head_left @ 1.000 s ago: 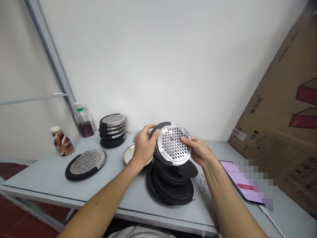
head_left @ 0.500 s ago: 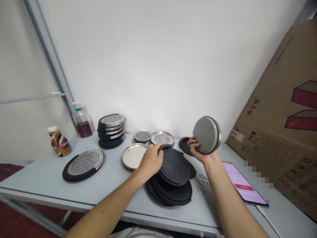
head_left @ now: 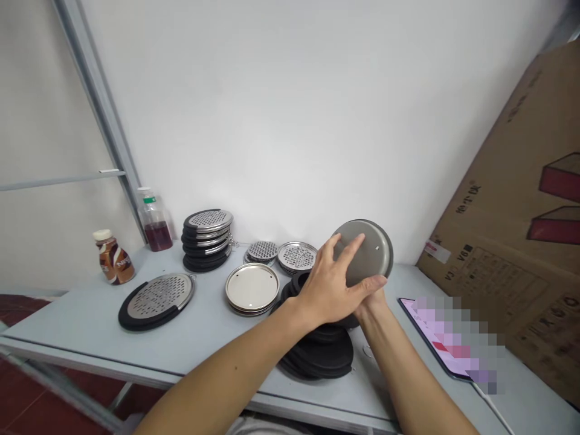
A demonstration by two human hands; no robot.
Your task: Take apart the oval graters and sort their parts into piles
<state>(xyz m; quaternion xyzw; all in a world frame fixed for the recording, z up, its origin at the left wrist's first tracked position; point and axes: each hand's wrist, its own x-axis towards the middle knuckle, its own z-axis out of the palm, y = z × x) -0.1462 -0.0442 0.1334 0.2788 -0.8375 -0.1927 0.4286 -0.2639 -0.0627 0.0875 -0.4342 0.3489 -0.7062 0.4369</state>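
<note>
In the middle right of the head view, a small stack of round, plain-faced metal discs (head_left: 369, 248) is held up, tilted towards me. My right hand (head_left: 369, 300) grips it from behind and below; most of its fingers are hidden. Across the front face lies my left hand (head_left: 333, 278), fingers spread and thumb stretched out to the right. Under my hands stands a pile of black round covers (head_left: 319, 356), partly hidden by my left forearm. Just left of that pile, shallow pale metal discs (head_left: 252, 287) are stacked.
Perforated metal grater discs (head_left: 296, 257) lie by the wall. Black-rimmed graters (head_left: 207, 238) are stacked further left, and a single one (head_left: 158, 300) lies in front. A brown bottle (head_left: 113, 257), a bottle of red liquid (head_left: 156, 223), a phone (head_left: 435, 338) and a cardboard box (head_left: 502, 241) flank them.
My left hand has let go of the black cover on the pile and moved right, onto the metal discs. My right hand has brought the discs slightly left.
</note>
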